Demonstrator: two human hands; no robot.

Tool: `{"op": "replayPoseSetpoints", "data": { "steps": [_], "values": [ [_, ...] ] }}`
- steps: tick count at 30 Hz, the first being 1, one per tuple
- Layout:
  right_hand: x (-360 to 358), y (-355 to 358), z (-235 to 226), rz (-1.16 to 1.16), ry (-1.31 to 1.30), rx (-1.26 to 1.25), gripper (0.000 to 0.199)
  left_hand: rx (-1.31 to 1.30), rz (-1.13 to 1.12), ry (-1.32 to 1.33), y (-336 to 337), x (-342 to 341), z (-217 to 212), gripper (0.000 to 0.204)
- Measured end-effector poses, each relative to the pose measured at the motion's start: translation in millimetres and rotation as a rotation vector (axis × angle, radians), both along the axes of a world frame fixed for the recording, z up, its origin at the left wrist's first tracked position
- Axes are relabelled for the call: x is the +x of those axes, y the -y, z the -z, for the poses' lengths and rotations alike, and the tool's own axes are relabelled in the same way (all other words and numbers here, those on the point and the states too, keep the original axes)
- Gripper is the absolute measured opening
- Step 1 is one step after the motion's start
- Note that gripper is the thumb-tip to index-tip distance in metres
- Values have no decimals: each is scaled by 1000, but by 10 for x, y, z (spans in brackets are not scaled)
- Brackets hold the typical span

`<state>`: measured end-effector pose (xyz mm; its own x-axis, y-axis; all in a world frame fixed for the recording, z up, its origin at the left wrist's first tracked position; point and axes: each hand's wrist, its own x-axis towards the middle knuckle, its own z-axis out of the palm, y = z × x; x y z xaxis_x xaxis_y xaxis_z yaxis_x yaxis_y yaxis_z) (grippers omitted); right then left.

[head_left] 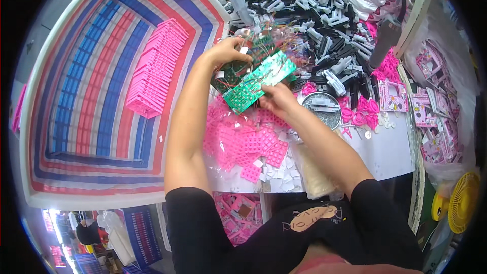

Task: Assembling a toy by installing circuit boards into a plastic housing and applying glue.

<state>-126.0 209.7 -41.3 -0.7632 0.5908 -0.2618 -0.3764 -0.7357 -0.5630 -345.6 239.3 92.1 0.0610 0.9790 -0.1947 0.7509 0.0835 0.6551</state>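
Observation:
My right hand [276,99] grips the lower edge of a green circuit board [258,81], held tilted above the white table [385,152]. My left hand [228,50] reaches past the board's upper left, its fingers closed in a heap of green boards with thin wires [261,45]. A spread of pink square keypad pieces [243,142] lies on the table just under both hands.
A stack of pink plastic parts [154,71] rests in a large striped woven bag [86,96] at left. Black and white plastic parts [314,10] pile up at the back. A round metal tin [324,109], pink frames [431,106] and a yellow fan [464,200] sit right.

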Motion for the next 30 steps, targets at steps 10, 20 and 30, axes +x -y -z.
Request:
{"op": "replayPoseSetpoints", "data": {
  "steps": [10, 20, 30],
  "values": [
    [82, -247, 192, 176, 55, -129, 20, 649, -333, -755, 550, 831, 314, 76],
    [-104, -724, 330, -43, 298, 137, 47, 263, -492, -870, 749, 934, 993, 73],
    [2386, -351, -378, -381, 486, 827, 32, 675, -225, -593, 1731, 1532, 274, 42]
  ]
}}
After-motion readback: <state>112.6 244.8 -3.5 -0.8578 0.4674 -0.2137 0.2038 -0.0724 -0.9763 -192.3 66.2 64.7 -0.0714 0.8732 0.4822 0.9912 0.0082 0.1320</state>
